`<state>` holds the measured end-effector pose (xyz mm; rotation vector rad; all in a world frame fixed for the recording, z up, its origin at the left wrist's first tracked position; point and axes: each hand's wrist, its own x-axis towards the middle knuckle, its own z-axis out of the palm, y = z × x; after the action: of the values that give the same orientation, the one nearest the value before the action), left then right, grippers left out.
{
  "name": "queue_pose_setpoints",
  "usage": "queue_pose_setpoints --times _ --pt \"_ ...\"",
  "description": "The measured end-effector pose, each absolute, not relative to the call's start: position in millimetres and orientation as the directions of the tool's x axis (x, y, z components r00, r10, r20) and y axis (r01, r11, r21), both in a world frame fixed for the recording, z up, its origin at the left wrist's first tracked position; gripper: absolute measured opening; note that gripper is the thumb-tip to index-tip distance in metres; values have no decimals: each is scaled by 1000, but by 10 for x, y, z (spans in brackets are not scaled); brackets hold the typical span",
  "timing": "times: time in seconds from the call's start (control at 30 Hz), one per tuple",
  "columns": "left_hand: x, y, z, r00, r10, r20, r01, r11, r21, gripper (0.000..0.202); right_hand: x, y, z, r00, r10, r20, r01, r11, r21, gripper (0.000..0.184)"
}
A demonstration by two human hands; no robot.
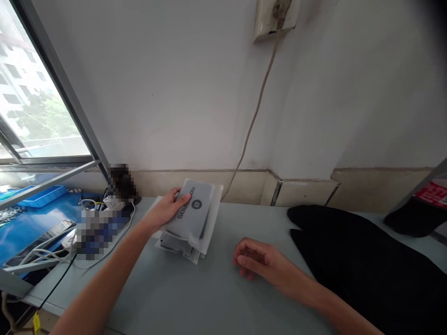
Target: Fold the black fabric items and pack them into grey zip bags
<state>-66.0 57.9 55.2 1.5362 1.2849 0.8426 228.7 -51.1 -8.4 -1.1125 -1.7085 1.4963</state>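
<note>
A stack of flat grey plastic packaging bags (195, 218) in clear sleeves lies on the grey table, with dark lettering and a round logo on the top one. My left hand (168, 208) grips the upper bag at its left edge, thumb across the printed face and fingers partly hidden behind it. The upper bags tilt a little over the others beneath. To the right of the stack, my right hand (256, 261) hovers over or rests on the table, fingers loosely curled and the thumb apart. Nothing shows in it.
A black cloth (349, 251) covers the table's right side, near a black and red item (424, 204). Tangled white cables (49, 249) and a blue tray (44, 196) lie on the left. A cord (256, 109) hangs from the wall socket (275, 21) behind the table.
</note>
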Motion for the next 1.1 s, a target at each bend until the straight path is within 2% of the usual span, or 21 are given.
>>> queue_pose_setpoints --times 0.07,0.13,0.2,0.27,0.33,0.4,0.47,0.57,0.67,0.73,0.77,0.83,0.97,1.03,1.1 --pt "-870 619 496 201 978 -51 546 -69 835 70 2306 -481 -129 -432 897 -96 249 16 -968 39" --pt "-985 620 361 140 990 20 747 -119 655 71 2320 -453 -164 -419 902 -100 268 18 -963 39" --pt "-1010 594 244 121 986 114 856 -161 491 69 2323 -438 -186 -424 900 -99 272 22 -962 39" --pt "-977 554 216 173 964 202 885 -242 397 63 2318 -437 -196 -431 897 -97 267 24 -963 39" --pt "-912 505 261 293 925 242 860 -366 357 59 2310 -440 -195 -433 896 -100 264 20 -964 39" --pt "-834 451 304 421 881 214 811 -472 346 58 2302 -442 -186 -430 896 -110 272 13 -962 39" --pt "-758 400 287 499 855 142 782 -514 352 59 2297 -439 -175 -425 897 -120 283 6 -959 41" --pt "-715 372 197 519 850 91 777 -513 365 61 2299 -436 -170 -421 898 -126 286 0 -958 42" --pt "-855 472 195 466 869 167 762 -490 423 59 2305 -443 -179 -425 897 -121 277 2 -961 41" --pt "-1044 608 248 350 899 264 787 -435 438 57 2310 -443 -186 -415 901 -125 282 -3 -959 40" --pt "-1148 683 268 272 909 317 830 -388 400 55 2317 -436 -187 -398 908 -127 300 -2 -954 39" --pt "-1330 812 262 182 942 283 931 -258 260 49 2362 -397 -184 -326 940 -99 375 33 -926 38" --pt "-1466 900 74 164 972 170 971 -189 146 36 2709 -225 -136 -31 989 143 633 130 -763 29" --pt "-1439 887 -24 171 972 162 978 -188 95 34 3044 -130 -93 183 951 251 792 9 -611 22" --pt "-1396 865 -79 168 972 166 983 -178 47 35 3450 -53 -62 269 867 419 909 -84 -409 14"
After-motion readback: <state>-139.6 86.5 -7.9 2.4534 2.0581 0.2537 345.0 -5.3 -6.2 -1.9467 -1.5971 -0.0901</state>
